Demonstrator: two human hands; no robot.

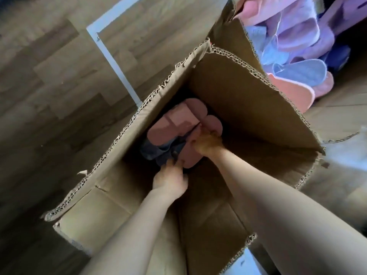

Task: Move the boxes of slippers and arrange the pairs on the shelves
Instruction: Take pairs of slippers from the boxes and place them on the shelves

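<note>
Pink slippers [168, 124] in right grip [206, 143]

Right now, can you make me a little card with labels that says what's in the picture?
place: wooden floor, white shelf frame standing on it
box: tall open cardboard box
at the bottom: pink slippers and a dark blue slipper
right hand: deep in the box, grips the pink slippers
left hand: fingers at the slippers' edge, grip unclear
beyond the box: pile of pink, purple and blue slippers
</note>
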